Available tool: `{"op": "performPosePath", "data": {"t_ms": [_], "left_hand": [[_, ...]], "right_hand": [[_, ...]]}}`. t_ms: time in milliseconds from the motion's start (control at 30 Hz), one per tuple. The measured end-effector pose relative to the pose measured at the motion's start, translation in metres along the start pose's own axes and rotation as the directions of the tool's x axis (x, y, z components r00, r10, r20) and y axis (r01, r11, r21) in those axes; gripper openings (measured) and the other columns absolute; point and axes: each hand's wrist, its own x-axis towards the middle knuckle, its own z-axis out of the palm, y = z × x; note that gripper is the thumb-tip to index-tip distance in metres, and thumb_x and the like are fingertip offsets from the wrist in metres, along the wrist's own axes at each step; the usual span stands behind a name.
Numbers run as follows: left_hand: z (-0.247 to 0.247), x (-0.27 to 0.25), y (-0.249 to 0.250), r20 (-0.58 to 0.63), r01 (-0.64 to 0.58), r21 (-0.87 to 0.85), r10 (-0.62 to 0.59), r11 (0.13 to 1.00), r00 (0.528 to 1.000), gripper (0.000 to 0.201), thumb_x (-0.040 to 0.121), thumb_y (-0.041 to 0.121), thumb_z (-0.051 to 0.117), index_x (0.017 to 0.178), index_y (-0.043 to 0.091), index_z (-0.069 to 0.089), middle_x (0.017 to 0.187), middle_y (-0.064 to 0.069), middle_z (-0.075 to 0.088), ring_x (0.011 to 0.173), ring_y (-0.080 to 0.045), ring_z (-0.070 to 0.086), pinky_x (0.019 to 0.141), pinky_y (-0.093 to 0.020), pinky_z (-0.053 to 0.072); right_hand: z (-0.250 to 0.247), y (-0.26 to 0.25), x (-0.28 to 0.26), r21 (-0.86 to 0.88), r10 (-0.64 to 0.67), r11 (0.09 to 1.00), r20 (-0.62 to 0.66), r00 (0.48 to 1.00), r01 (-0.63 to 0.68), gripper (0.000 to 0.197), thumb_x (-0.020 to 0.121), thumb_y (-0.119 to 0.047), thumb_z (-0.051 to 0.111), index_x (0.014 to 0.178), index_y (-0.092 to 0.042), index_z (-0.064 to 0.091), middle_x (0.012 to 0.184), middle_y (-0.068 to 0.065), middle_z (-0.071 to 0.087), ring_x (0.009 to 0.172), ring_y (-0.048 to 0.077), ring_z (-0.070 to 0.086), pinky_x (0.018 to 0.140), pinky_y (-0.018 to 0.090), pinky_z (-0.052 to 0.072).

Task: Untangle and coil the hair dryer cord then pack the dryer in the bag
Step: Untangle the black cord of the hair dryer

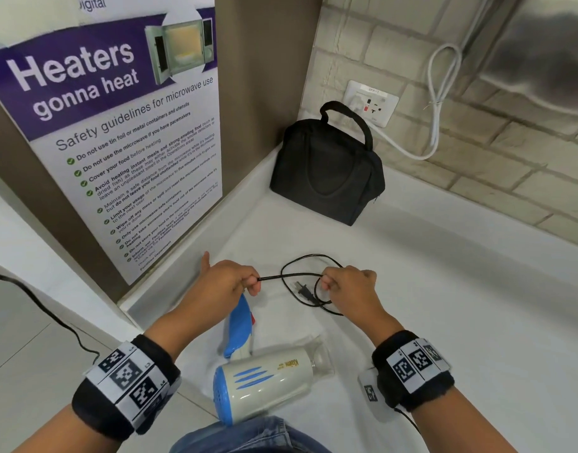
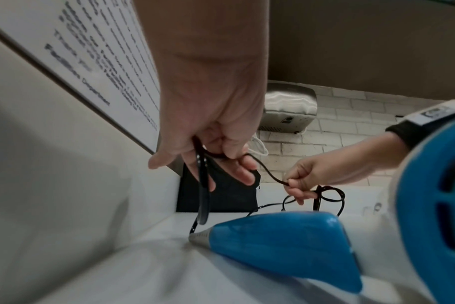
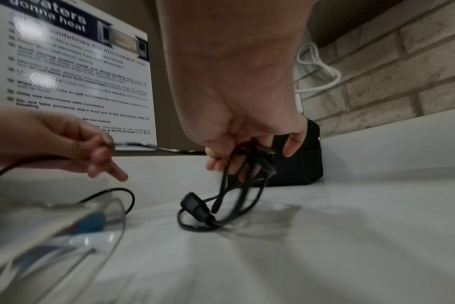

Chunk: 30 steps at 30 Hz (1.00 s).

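Observation:
A cream and blue hair dryer (image 1: 264, 382) lies on the white counter (image 1: 444, 289) close to me, its blue handle (image 2: 286, 246) pointing away. Its thin black cord (image 1: 290, 276) runs taut between my hands. My left hand (image 1: 230, 277) pinches the cord near the handle. My right hand (image 1: 349, 286) grips a bundle of tangled loops (image 3: 237, 185), with the plug (image 3: 195, 205) hanging below onto the counter. A black zipped bag (image 1: 326, 171) with a handle stands in the far corner, beyond both hands.
A poster-covered panel (image 1: 111, 132) walls off the left side. The brick wall behind carries a socket (image 1: 371, 103) with a white cable (image 1: 434, 103) plugged in. A steel appliance (image 1: 542, 50) hangs at the upper right. A black cable (image 1: 42, 305) trails on the floor at left.

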Motion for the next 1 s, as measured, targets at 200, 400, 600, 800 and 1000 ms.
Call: {"op": "performPosePath", "data": {"t_ms": [200, 400, 600, 800, 1000], "left_hand": [[-0.002, 0.015, 0.026, 0.082, 0.010, 0.410, -0.048, 0.912, 0.995, 0.050, 0.083, -0.008, 0.045, 0.120, 0.025, 0.055, 0.104, 0.007, 0.059, 0.118, -0.014, 0.045, 0.109, -0.063, -0.012], [0.004, 0.035, 0.070, 0.147, -0.120, 0.372, 0.069, 0.920, 0.987, 0.029, 0.100, 0.023, 0.035, 0.124, 0.021, 0.051, 0.109, -0.004, 0.058, 0.121, -0.018, 0.041, 0.111, -0.060, -0.011], [0.007, 0.030, 0.071, -0.032, -0.259, 0.108, 0.264, 0.960, 0.964, 0.024, 0.088, 0.001, 0.052, 0.095, 0.013, 0.071, 0.106, -0.006, 0.069, 0.111, -0.024, 0.052, 0.106, -0.046, 0.015], [0.008, 0.027, 0.053, -0.001, -0.192, -0.117, 0.193, 0.974, 0.981, 0.030, 0.082, -0.013, 0.042, 0.088, 0.003, 0.067, 0.074, 0.004, 0.063, 0.075, 0.001, 0.048, 0.116, -0.038, -0.008], [0.005, 0.021, 0.035, -0.028, -0.173, -0.182, 0.171, 0.968, 0.985, 0.027, 0.092, 0.001, 0.043, 0.079, 0.011, 0.063, 0.066, 0.018, 0.057, 0.071, 0.004, 0.053, 0.113, -0.031, -0.005]], "right_hand": [[-0.011, -0.001, -0.008, 0.105, 0.048, 0.994, -0.039, 0.998, -0.044, 0.035, 0.094, -0.015, 0.040, 0.073, -0.035, 0.059, 0.062, -0.021, 0.052, 0.080, 0.007, 0.052, 0.084, 0.028, 0.018], [-0.032, -0.019, -0.013, 0.249, -0.062, 0.965, -0.101, 0.993, 0.085, 0.032, 0.092, -0.014, 0.048, 0.070, -0.032, 0.061, 0.066, -0.011, 0.064, 0.074, 0.012, 0.062, 0.094, 0.034, 0.034], [-0.025, -0.023, -0.014, 0.309, -0.187, 0.921, -0.187, 0.964, 0.239, 0.044, 0.074, 0.002, 0.042, 0.051, -0.035, 0.040, 0.053, -0.017, 0.047, 0.057, 0.007, 0.048, 0.081, 0.041, 0.042], [-0.017, -0.010, -0.006, 0.208, -0.232, 0.941, -0.174, 0.957, 0.266, 0.041, 0.069, 0.011, 0.042, 0.056, -0.028, 0.039, 0.050, -0.019, 0.037, 0.055, -0.002, 0.039, 0.080, 0.034, 0.035], [-0.007, 0.007, 0.003, 0.238, -0.131, 0.957, -0.153, 0.979, 0.165, 0.046, 0.065, 0.015, 0.036, 0.054, -0.030, 0.038, 0.052, -0.020, 0.050, 0.060, 0.002, 0.045, 0.090, 0.038, 0.036]]}}
